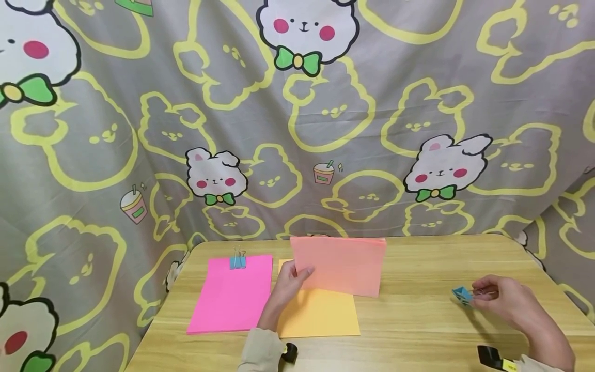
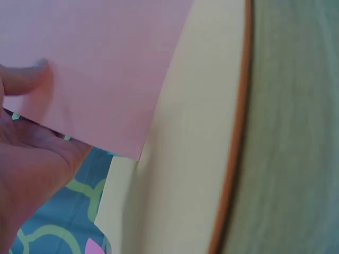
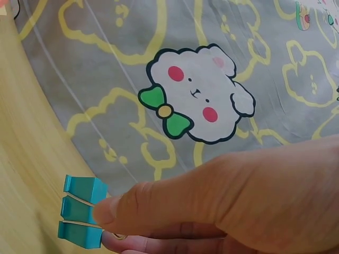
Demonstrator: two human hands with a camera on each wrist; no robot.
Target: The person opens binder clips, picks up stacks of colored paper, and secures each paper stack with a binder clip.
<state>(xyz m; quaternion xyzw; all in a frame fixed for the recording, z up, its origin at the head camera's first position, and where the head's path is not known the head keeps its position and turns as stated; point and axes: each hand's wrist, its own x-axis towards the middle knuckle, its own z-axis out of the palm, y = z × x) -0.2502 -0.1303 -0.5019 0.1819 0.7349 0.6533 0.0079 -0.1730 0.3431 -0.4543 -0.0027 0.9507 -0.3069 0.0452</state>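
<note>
My left hand [image 1: 292, 279] holds a stack of salmon-pink paper [image 1: 344, 266] up on its long edge, thumb on the near face and fingers behind. In the left wrist view the thumb lies flat on the pink sheet [image 2: 106, 69]. The pink paper overlaps a sheet of yellow-orange paper [image 1: 321, 315] on the table. Over to the right, my right hand [image 1: 509, 299] pinches a teal binder clip [image 1: 462, 295] by its wire handles. Close up, the clip [image 3: 82, 211] shows as teal bands beside the thumb tip.
Left of the yellow paper lies bright magenta paper [image 1: 232, 299] with a blue binder clip [image 1: 238, 262] on its top edge. The wooden table [image 1: 418, 330] ends at a patterned curtain [image 1: 325, 129] behind and at the sides.
</note>
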